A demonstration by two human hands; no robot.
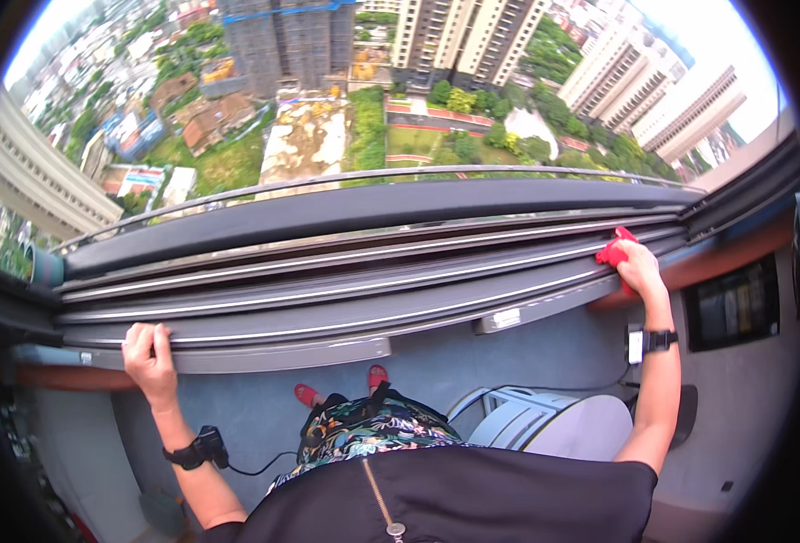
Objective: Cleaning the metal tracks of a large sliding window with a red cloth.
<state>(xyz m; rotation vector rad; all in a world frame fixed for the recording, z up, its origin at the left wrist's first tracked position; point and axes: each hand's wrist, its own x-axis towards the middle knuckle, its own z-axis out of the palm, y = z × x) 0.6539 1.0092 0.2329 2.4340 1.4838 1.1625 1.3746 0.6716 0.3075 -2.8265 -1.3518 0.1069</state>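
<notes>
Sliding-window tracks [346, 296] of dark metal with bright rails run across the view in front of me. My right hand [637, 266] holds a red cloth [615, 251] against the tracks near their right end. At the left end, my left hand [149, 349] rests with curled fingers on the inner edge of the frame; whether anything is under its fingers cannot be told. Each wrist wears a black strap with a small device.
Beyond the tracks runs a dark outer rail [386, 203], with a long drop to buildings and greenery. A round-topped stool or table [580, 427] and a light blue slatted chair [508, 414] stand low right. Cables hang from both wrist devices.
</notes>
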